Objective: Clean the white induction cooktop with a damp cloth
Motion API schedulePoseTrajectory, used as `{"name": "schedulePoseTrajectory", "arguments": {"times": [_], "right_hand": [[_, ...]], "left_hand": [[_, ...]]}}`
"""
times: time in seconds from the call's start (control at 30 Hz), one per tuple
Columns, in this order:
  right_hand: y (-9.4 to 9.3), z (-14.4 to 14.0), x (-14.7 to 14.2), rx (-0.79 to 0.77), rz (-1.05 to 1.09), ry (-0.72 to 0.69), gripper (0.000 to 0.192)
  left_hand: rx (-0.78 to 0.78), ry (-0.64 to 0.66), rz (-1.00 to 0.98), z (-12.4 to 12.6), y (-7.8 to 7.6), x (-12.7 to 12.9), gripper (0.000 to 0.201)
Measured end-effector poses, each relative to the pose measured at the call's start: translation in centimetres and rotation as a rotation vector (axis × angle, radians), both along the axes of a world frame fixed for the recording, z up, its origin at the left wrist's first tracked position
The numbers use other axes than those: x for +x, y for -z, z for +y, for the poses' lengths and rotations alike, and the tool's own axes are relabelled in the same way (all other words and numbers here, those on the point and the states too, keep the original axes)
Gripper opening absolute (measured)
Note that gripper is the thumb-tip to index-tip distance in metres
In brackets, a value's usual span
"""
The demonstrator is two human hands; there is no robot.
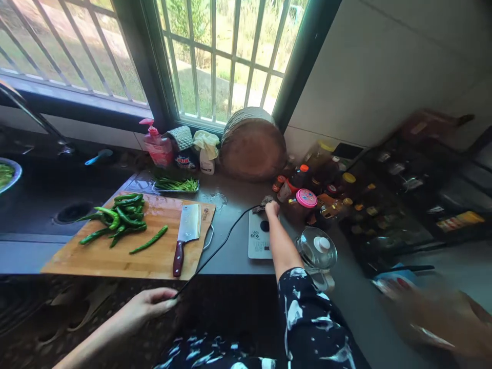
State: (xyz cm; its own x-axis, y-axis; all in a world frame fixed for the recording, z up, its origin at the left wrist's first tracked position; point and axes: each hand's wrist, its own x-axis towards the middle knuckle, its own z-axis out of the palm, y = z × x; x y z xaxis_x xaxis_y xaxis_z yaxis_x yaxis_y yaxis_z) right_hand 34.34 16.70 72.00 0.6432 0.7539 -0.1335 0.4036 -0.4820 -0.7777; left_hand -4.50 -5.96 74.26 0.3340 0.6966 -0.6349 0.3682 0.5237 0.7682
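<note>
My left hand (159, 301) is closed in a pinch on a black power cord (226, 237), in front of the counter edge. The cord rises to the right toward the back of a white kettle base (255, 250), which has a dark round centre and printed buttons. My right hand (272, 208) is closed over a crumpled dark cloth (261, 206) at the base's back edge; its fingers are partly hidden. My right forearm crosses over the base's right side. Just right of it stands a glass kettle (314, 259) with a white-knobbed lid (322, 244).
A wooden cutting board (115, 264) bears green peppers (128, 215) and a cleaver (189, 224). Behind it lies a tray of cut greens (179, 184). A big round pot (253, 148) leans by the window. Seasoning bottles (300, 177) crowd the right; the sink (31, 212) is left.
</note>
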Motion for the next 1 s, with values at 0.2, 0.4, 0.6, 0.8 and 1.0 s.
{"name": "schedulePoseTrajectory", "arguments": {"times": [0.2, 0.4, 0.6, 0.8, 1.0], "right_hand": [[-0.1, -7.8, 0.7, 0.145, -0.040, -0.067, 0.021], [-0.5, -20.1, -2.5, 0.403, 0.584, -0.292, 0.019], [-4.7, -26.2, -5.8, 0.375, 0.768, -0.539, 0.024], [-4.1, -28.6, -8.8, 0.372, 0.849, -0.464, 0.027], [-1.6, -28.9, -8.2, 0.480, 1.259, -0.168, 0.021]], "left_hand": [[-0.462, -0.169, -0.523, 2.1, -0.6, 6.1, 0.037], [-0.330, -0.212, -0.551, 3.6, -1.4, 10.8, 0.027], [-0.184, -0.244, -0.530, 2.4, -2.5, 14.0, 0.023], [-0.043, -0.233, -0.504, 0.4, -2.0, 16.1, 0.034], [-0.114, -0.351, -0.623, 0.0, -2.8, 15.8, 0.023]]}}
